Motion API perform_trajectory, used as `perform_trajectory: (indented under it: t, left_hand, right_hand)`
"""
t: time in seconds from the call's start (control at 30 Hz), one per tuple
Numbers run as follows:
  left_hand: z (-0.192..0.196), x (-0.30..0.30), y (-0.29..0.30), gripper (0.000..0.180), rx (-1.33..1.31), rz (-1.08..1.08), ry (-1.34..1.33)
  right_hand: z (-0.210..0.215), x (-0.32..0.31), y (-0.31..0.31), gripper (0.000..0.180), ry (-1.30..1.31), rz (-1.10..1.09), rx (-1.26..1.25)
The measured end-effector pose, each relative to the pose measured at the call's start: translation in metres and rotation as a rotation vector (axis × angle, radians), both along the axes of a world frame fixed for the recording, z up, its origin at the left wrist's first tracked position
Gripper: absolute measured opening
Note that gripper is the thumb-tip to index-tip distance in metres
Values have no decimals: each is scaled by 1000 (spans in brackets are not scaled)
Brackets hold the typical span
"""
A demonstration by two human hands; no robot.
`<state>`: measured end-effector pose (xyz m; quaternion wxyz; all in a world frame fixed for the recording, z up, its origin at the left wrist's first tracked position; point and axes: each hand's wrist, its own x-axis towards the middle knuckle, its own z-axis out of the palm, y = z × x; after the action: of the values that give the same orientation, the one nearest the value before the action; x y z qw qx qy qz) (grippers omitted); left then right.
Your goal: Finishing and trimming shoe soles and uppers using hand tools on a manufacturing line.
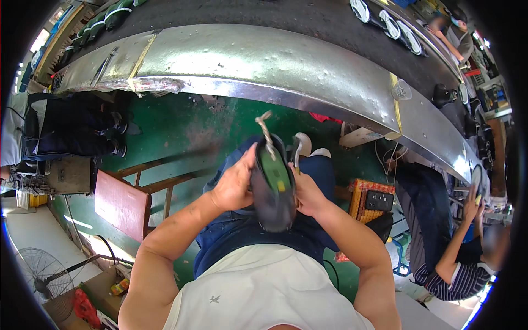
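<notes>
- The left hand (234, 184) is gripping the dark shoe (273, 190) from its left side, fingers closed around it.
- The right hand (307, 193) is clasping the shoe's right side, over the lap, below the metal conveyor edge (264, 66).

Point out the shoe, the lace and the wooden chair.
shoe (273, 212): head view, dark outer side near the toe end.
lace (267, 135): head view, middle of the twisted strand above the shoe.
wooden chair (122, 204): head view, red seat panel.
</notes>
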<state>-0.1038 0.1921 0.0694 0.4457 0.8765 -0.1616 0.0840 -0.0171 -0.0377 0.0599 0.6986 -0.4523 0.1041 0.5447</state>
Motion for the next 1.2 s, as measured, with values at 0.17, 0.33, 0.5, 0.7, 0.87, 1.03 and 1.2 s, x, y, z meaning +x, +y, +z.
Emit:
perform_trajectory:
  t: [0.17, 0.33, 0.5, 0.7, 0.87, 1.03, 1.2]
  left_hand:
    - [57, 11, -28, 101, 400, 42, -224]
    - [63, -28, -35, 111, -338, -197, 336]
    - [44, -25, -58, 146, -252, -162, 290]
    - [34, 8, -74, 126, -586, 13, 197]
    - [107, 70, -29, 90, -1326, -87, 557]
    - [146, 169, -10, 81, -1217, -14, 514]
    - [156, 330, 3, 30, -932, 173, 544]
  right_hand:
    - [16, 16, 3, 52, 110, -140, 255]
    - [4, 31, -6, 44, -364, -310, 230]
    - [17, 42, 1, 42, -547, -378, 230]
    - [42, 79, 1, 57, -804, -440, 180]
    - [96, 140, -26, 59, -1293, -101, -454]
    - [114, 210, -64, 46, -1937, 39, -1067]
    - [70, 273, -104, 45, -2034, 3, -1217]
